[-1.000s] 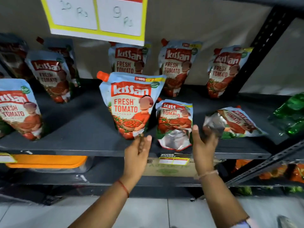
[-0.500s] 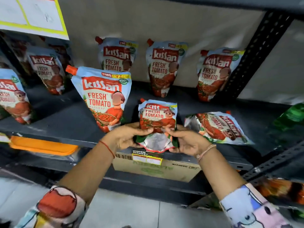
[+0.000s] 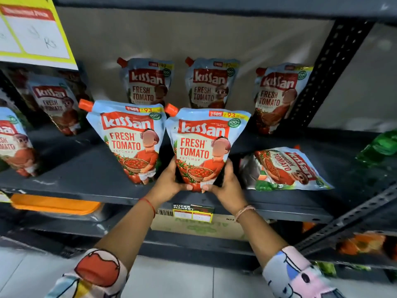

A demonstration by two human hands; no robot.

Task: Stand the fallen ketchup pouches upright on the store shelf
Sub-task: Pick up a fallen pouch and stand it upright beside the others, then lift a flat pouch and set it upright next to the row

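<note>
A light-blue ketchup pouch (image 3: 204, 145) with a red cap stands upright near the front of the dark shelf (image 3: 86, 179). My left hand (image 3: 171, 181) grips its lower left side and my right hand (image 3: 225, 183) its lower right side. Beside it on the left a second front pouch (image 3: 129, 138) stands upright. To the right one fallen pouch (image 3: 283, 168) lies flat on the shelf, label up. Three pouches (image 3: 148, 82) (image 3: 211, 82) (image 3: 277, 95) stand at the back against the wall.
More upright pouches (image 3: 55, 106) stand at the left, one (image 3: 12, 143) cut by the frame edge. A green packet (image 3: 380, 147) lies at the far right. A perforated post (image 3: 326, 69) rises at right. A yellow-edged sign (image 3: 34, 33) hangs upper left. Below sit a cardboard box (image 3: 204, 226) and an orange lid (image 3: 55, 204).
Both hands took hold of the fallen middle pouch at its bottom and raised it; it now stands upright beside the left front pouch. The camera moved closer.
</note>
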